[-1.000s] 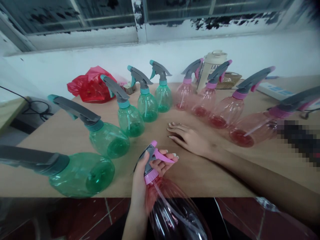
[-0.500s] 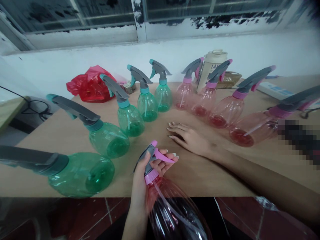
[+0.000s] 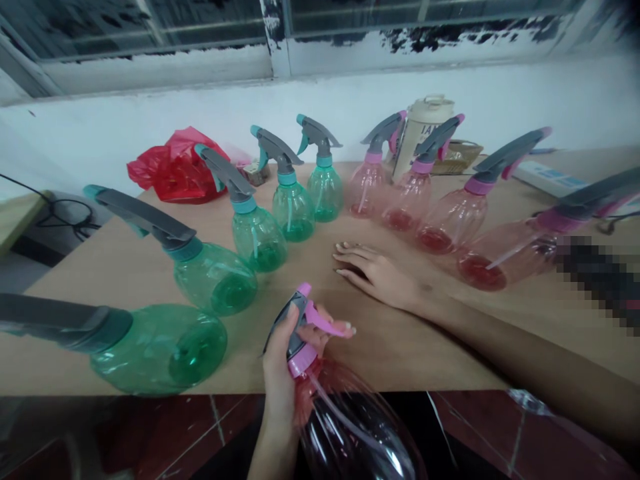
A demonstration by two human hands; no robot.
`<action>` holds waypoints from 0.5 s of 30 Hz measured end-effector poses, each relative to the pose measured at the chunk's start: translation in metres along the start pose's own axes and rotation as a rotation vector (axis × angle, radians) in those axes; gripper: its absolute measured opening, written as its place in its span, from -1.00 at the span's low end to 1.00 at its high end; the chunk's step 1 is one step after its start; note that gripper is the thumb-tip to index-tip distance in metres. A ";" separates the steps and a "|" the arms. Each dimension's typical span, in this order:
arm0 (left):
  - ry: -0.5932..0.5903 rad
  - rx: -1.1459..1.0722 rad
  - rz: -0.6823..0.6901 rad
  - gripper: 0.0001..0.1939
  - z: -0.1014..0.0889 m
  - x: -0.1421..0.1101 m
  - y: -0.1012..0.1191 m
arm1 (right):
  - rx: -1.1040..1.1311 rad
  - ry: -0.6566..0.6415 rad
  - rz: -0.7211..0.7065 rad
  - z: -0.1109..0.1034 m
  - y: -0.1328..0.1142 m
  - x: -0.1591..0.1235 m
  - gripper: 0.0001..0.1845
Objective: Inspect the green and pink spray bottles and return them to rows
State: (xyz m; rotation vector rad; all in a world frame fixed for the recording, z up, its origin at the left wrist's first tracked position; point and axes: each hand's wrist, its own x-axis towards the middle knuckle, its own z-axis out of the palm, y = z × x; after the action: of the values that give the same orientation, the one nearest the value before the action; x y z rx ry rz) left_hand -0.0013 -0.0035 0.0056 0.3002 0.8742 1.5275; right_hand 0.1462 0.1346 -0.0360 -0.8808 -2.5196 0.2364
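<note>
My left hand point(image 3: 287, 347) grips a pink spray bottle point(image 3: 350, 413) by its grey and pink spray head, at the table's front edge. Its fingers lie along the pink trigger, and the thumb wraps the back of the head. The clear pink body tilts down over my lap, with a thin tube visible inside. My right hand point(image 3: 380, 277) lies flat on the table point(image 3: 310, 267), palm down, fingers stretched out and nothing in them. Green spray bottles point(image 3: 260, 237) stand in a row on the left; pink spray bottles point(image 3: 453, 223) form another row on the right.
A red plastic bag point(image 3: 180, 167) and a small box point(image 3: 256, 173) sit at the back left. Behind the pink row are a cream tumbler point(image 3: 425, 130) and a brown package point(image 3: 459, 157). A white power strip point(image 3: 545, 177) lies at the right, near a blurred-out dark object point(image 3: 600, 277).
The fingers of my left hand have curled in slightly on the trigger. My right hand stays in place, and the view has shifted a little.
</note>
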 end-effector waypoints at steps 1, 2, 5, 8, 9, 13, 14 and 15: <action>0.016 -0.001 -0.015 -0.75 -0.001 0.002 0.000 | 0.001 -0.001 -0.003 0.000 0.000 0.000 -0.60; 0.024 -0.006 -0.029 -0.74 -0.001 0.004 -0.001 | 0.005 -0.002 -0.005 0.000 0.000 0.000 -0.60; 0.015 -0.031 -0.046 -0.72 -0.003 0.008 -0.002 | 0.021 0.002 -0.007 0.000 0.001 0.000 -0.61; 0.029 -0.040 -0.039 -0.71 -0.004 0.010 -0.003 | 0.024 0.002 -0.012 0.000 0.001 0.000 -0.61; 0.032 -0.038 -0.041 -0.71 -0.004 0.010 -0.003 | 0.020 0.002 -0.013 0.000 0.001 0.000 -0.61; 0.017 -0.031 -0.052 -0.68 -0.005 0.009 -0.003 | 0.005 -0.006 -0.009 0.000 0.000 0.000 -0.60; 0.017 -0.033 -0.048 -0.69 -0.005 0.008 -0.003 | 0.004 -0.006 -0.009 0.000 0.000 0.000 -0.60; 0.021 -0.037 -0.039 -0.71 -0.005 0.008 -0.003 | 0.004 -0.006 -0.010 0.000 0.000 0.000 -0.60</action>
State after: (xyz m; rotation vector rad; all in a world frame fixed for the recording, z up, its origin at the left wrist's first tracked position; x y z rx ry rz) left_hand -0.0037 0.0022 -0.0028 0.2397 0.8626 1.5111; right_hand 0.1467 0.1348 -0.0359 -0.8671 -2.5275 0.2406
